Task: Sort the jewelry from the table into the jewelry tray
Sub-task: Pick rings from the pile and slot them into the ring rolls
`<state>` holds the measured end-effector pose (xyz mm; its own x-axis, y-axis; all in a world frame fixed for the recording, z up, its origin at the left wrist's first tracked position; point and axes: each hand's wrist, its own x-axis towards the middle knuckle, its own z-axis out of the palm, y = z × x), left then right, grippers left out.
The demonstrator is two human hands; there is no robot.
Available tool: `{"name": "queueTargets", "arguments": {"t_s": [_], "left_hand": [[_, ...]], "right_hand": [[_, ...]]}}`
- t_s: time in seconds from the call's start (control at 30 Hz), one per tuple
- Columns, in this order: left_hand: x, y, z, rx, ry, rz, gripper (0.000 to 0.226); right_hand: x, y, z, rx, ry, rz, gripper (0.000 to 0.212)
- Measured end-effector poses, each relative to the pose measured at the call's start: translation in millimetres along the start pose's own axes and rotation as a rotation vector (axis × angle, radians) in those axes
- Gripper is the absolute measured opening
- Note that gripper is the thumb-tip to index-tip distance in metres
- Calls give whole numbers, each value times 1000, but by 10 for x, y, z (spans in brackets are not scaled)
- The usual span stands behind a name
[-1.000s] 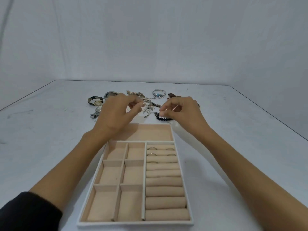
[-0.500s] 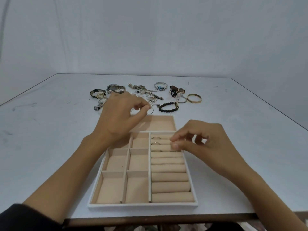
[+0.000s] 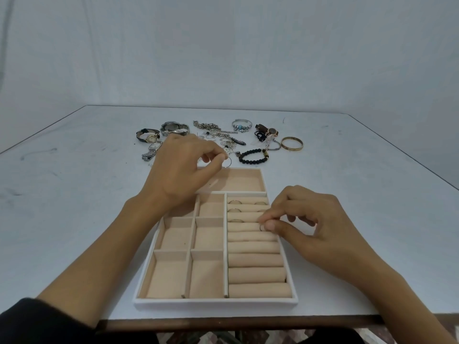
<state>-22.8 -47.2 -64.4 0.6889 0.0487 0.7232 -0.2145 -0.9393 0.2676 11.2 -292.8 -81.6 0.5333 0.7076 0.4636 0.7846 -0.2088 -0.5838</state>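
Pinched a small ring (image 3: 262,227) between thumb and fingertips of the right hand (image 3: 320,227), right of centre in the frame, down against the right end of the padded rolls (image 3: 255,260) in the jewelry tray (image 3: 216,302). Judged the step as seating that ring between two rolls, just below the seated rings (image 3: 234,202); could not tell exactly which slot. Best done by standing the band on edge, lining it up with the slot and pressing straight down until caught by the padding. Better released only once wedged, as otherwise likely to tip flat or roll over the tray's right rim just beside. Worth keeping the fingertips off the rings already seated above.

Gripped a thin wire hoop (image 3: 227,162) at thumb and forefinger of the left hand (image 3: 181,175), upper centre, over the tray's far edge beside the long top compartment (image 3: 243,182).

Left on the table (image 3: 74,194), across the upper middle beyond the tray:
- watches (image 3: 173,127)
- a tangle of chains (image 3: 218,135)
- a black bead bracelet (image 3: 252,155) near the tray's far rim
- a gold bangle (image 3: 292,143) at the upper right of the group

Found nothing between the right hand and the rolls. Noted the left forearm crossing the small compartments at the left, apart from the ring rows.
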Motion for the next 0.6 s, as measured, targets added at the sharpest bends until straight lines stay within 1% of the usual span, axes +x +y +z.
{"name": "queueTargets", "arguments": {"t_s": [0.1,0.37,0.6], "left_hand": [[5,-7,-9,-6,-5,7,18],[0,2,-6,7,-31,-3,20],[1,3,-1,6,-47,-11,20]], "right_hand": [[-7,3,7,-24,-8,-31,13],[-6,-23,12,-47,-14,-55,13],[-12,-67,-12,-121,-7,-87,12]]}}
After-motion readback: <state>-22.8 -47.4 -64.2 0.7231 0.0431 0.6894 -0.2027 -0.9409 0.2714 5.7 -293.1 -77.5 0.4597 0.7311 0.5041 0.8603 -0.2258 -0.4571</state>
